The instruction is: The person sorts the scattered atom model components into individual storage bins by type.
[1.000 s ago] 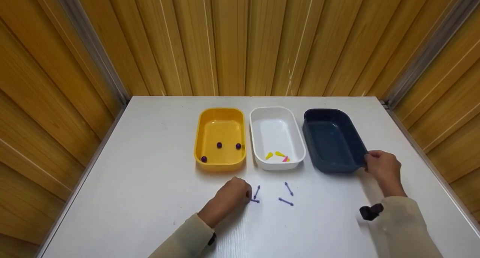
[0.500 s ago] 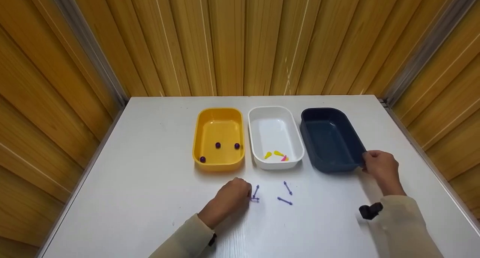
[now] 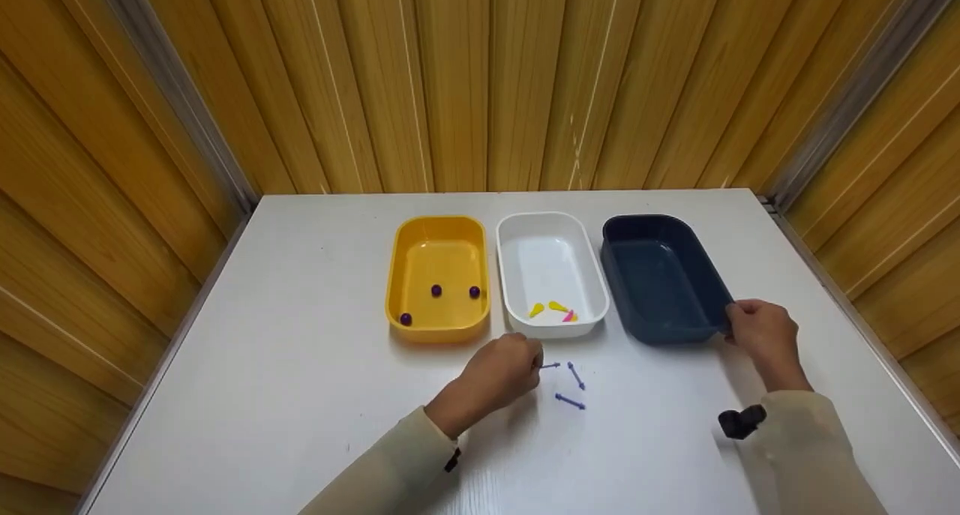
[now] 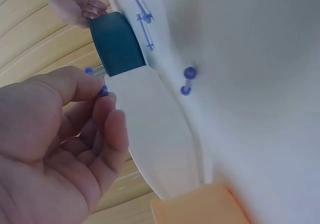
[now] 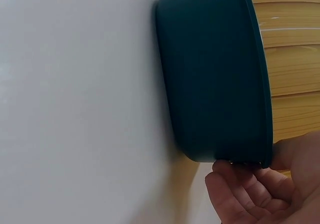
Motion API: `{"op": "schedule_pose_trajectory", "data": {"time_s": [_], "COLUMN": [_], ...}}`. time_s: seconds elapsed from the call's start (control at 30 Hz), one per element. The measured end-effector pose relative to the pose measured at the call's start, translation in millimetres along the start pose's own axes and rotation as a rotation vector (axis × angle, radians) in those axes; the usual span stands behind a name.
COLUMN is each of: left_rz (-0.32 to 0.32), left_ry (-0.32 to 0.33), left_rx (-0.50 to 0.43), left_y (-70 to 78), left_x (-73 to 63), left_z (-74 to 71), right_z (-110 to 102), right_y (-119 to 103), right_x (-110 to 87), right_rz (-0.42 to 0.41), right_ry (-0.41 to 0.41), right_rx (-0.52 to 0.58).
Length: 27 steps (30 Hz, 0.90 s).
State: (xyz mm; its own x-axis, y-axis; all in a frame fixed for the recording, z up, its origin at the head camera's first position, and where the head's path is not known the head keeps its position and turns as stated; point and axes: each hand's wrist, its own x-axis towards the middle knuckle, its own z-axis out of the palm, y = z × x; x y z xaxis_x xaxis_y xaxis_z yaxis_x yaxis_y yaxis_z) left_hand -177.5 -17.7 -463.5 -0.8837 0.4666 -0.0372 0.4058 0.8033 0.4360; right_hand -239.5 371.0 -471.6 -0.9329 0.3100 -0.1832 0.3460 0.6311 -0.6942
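Three boxes stand side by side on the white tabletop [image 3: 262, 380]: a yellow box [image 3: 442, 335], a white box [image 3: 559, 332] and a dark blue box [image 3: 671, 333]. Two pale sleeves [image 3: 806, 447] get cut off at the bottom. The right hand [image 3: 766, 341] pinches the blue box's near corner by the rim, which hides its thumb tip. The left hand [image 3: 499, 371], over the tabletop in front of the white box, has thumb and finger squeezed on a little purple stick [image 3: 552, 366]. From above, only one end pokes out. Two loose sticks [image 3: 576, 375] lie near it; another stick [image 4: 187, 82] shows just from the left wrist. Yellow and pink bits [image 3: 557, 306] sit in the white box, partly overlapping, so I can't count them. Three dark balls [image 3: 436, 291] sit in the yellow box.
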Motion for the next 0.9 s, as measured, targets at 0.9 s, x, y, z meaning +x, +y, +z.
{"op": "schedule_pose_trajectory", "data": {"time_s": [0.9], "left_rz": [0.159], "left_ry": [0.215], "left_rx": [-0.004], "left_y": [47.8], "left_x": [83.1], "left_z": [20.5], "right_z": [3.0], "right_y": [2.4], "right_x": [-1.4], "right_rz": [0.012], "right_ry": [0.013], "right_rx": [0.027]}}
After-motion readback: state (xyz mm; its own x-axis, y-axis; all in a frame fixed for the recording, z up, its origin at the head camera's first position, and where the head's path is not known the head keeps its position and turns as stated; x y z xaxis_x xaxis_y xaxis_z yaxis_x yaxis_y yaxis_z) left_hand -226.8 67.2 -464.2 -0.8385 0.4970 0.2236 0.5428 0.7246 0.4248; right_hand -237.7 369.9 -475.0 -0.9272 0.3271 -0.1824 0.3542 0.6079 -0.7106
